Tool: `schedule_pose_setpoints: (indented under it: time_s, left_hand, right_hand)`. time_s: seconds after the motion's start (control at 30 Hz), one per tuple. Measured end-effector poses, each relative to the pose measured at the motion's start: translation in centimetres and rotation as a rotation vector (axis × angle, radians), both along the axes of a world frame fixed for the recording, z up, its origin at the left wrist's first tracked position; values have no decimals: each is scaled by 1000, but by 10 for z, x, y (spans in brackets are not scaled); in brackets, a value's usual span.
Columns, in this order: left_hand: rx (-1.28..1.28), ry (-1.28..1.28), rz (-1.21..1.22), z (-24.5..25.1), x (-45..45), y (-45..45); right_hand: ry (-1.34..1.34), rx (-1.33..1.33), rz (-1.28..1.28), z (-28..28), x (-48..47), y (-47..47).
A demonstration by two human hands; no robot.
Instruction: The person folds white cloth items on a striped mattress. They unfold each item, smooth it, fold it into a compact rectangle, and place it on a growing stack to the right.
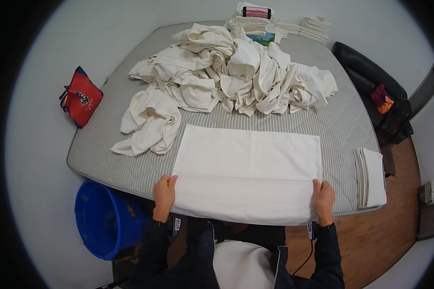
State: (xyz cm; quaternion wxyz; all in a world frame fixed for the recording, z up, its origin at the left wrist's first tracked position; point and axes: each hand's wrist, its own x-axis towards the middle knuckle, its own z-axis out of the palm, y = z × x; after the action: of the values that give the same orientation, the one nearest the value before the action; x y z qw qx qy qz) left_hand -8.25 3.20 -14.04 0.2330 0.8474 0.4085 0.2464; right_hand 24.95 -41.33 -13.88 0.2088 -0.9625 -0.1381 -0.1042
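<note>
A white rectangular cloth (249, 162) lies spread at the front of the mattress (341, 144), with faint crease lines across and down it. Its near edge hangs slightly over the mattress edge. My left hand (164, 193) grips the cloth's left side edge, thumb on top. On the opposite side edge, my right hand (324, 197) pinches the cloth in the same way. Beyond it is a large heap of crumpled white cloths (231, 68). One loose crumpled cloth (150, 121) rests to the left. A small stack of folded cloths (370, 178) sits at the right mattress edge.
Folded cloth stacks (249, 26) stand at the back, a phone (256, 13) propped on one. More folded cloths (314, 30) lie beside them. A red bag (82, 97) is at the left edge. A blue bin (97, 220) stands below left; a black sofa (372, 72) is at right.
</note>
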Motion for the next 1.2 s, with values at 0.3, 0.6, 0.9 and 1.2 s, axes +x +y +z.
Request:
schedule_pose_setpoints:
  time_s: [0.3,0.6,0.9,1.2]
  left_hand:
    - [82,10,45,-2,-14,-20]
    - [-36,23,53,1,-11,-17]
    - [-457,-208,84,8,-52,-30]
    - [-494,-405,-13,-36,-78,-49]
  right_hand:
    - [39,-48,-40,8,-44,-25]
    - [69,25,-20,-7,-40,-39]
    - [624,545,33,9,-62,-66]
    - [241,273,95,13,-87,-67]
